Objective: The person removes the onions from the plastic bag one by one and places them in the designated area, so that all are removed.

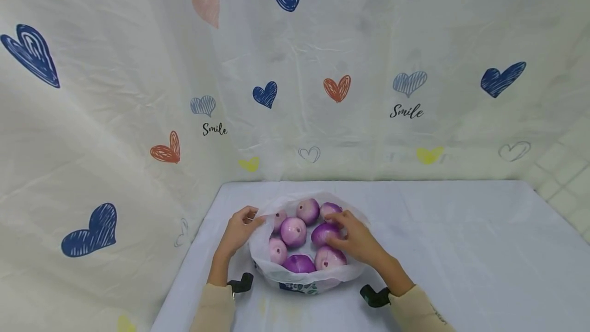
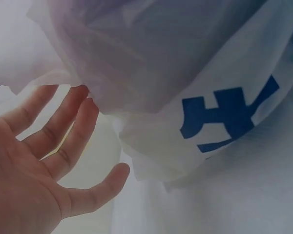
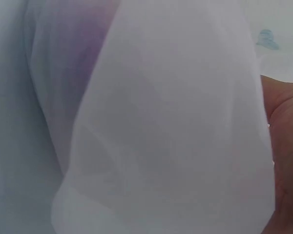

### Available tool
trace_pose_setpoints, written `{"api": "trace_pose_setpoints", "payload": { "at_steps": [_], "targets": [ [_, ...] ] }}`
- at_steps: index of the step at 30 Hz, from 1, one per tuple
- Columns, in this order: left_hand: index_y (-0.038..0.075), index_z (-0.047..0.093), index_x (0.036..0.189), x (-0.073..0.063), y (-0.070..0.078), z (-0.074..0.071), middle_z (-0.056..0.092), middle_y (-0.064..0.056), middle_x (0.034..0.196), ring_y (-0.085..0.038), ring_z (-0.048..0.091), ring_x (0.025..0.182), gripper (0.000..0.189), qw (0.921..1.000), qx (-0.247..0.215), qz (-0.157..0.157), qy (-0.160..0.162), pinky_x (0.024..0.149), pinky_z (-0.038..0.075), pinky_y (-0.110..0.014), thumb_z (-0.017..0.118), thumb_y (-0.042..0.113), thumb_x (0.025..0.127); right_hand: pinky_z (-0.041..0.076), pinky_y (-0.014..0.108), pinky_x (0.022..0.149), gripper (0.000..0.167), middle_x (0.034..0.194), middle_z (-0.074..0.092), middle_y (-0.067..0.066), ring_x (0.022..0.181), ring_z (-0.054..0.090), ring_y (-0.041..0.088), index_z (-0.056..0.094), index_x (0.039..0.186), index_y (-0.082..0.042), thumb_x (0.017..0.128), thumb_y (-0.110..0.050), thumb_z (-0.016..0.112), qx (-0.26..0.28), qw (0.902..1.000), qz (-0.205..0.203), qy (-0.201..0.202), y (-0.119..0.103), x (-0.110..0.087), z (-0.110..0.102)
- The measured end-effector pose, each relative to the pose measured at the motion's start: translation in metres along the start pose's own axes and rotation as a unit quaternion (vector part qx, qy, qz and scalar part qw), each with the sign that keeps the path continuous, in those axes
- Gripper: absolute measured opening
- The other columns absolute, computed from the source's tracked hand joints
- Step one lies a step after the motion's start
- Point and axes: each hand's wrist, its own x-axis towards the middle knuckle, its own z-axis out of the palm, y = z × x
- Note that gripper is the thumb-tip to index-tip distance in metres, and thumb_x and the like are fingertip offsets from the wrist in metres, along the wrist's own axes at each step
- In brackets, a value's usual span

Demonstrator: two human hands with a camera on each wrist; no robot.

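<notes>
A white plastic bag (image 1: 258,257) stands with its mouth spread wide and several red onions (image 1: 293,232) inside. At its left rim, my left hand (image 1: 237,230) holds the thin plastic between thumb and fingers; the left wrist view shows the film (image 2: 136,63) covering some fingertips. My right hand (image 1: 361,242) reaches over the right rim, its thumb and fingers about a purple onion (image 1: 324,234) among the others. In the right wrist view, white plastic (image 3: 171,122) hides those fingers, and only part of the palm (image 3: 289,151) shows.
The bag rests on a table with a white cloth (image 1: 451,240). Behind and to the left hangs a pale curtain (image 1: 369,29) printed with hearts. White tiles (image 1: 560,165) show at the right. A black wrist mount (image 1: 375,296) sits beside the right sleeve.
</notes>
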Motion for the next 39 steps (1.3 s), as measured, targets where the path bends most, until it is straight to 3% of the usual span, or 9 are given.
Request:
{"api": "trace_pose_setpoints", "payload": {
  "at_steps": [10,16,22,31,39],
  "targets": [
    [0.012,0.07,0.105,0.003,-0.007,0.0,0.062,-0.007,0.099,-0.019,0.057,0.088,0.025,0.9979,-0.061,-0.015,-0.018,0.075,0.048,-0.031,0.076,0.032,0.092,0.055,0.047,0.091,0.049,0.12,0.062,0.009,0.105,0.065,0.023,0.063,0.134,-0.014,0.09,-0.028,0.079,-0.041,0.9986,0.03,0.009,0.0,0.0,0.009],
    [0.009,0.069,0.104,0.004,-0.009,0.001,0.058,-0.005,0.096,-0.018,0.054,0.086,0.023,0.9953,-0.087,-0.029,-0.029,0.073,0.047,-0.029,0.075,0.028,0.094,0.057,0.045,0.086,0.051,0.122,0.067,0.009,0.1,0.068,0.022,0.062,0.136,-0.016,0.09,-0.029,0.079,-0.017,0.997,0.076,0.006,-0.002,0.0,0.014],
    [0.008,0.069,0.103,0.004,-0.011,0.003,0.058,-0.004,0.094,-0.017,0.054,0.083,0.022,0.9944,-0.097,-0.03,-0.03,0.072,0.047,-0.027,0.075,0.027,0.094,0.059,0.043,0.085,0.055,0.126,0.07,0.012,0.099,0.071,0.023,0.061,0.138,-0.015,0.089,-0.031,0.079,0.019,0.9936,0.111,0.004,-0.003,0.001,0.017],
    [0.009,0.07,0.104,0.004,-0.01,0.003,0.06,-0.004,0.093,-0.017,0.056,0.084,0.023,0.9938,-0.101,-0.032,-0.034,0.074,0.048,-0.029,0.075,0.028,0.094,0.057,0.049,0.091,0.06,0.125,0.071,0.015,0.106,0.071,0.028,0.059,0.14,-0.014,0.088,-0.035,0.079,0.02,0.9909,0.133,0.012,0.0,0.005,0.023],
    [0.009,0.07,0.104,0.004,-0.011,0.003,0.06,-0.005,0.094,-0.017,0.055,0.084,0.023,0.9937,-0.102,-0.033,-0.034,0.074,0.047,-0.03,0.076,0.029,0.093,0.057,0.046,0.086,0.055,0.116,0.073,0.011,0.1,0.07,0.024,0.061,0.131,-0.014,0.083,-0.031,0.084,0.036,0.9888,0.142,0.026,-0.002,0.007,0.025]
  ]
}}
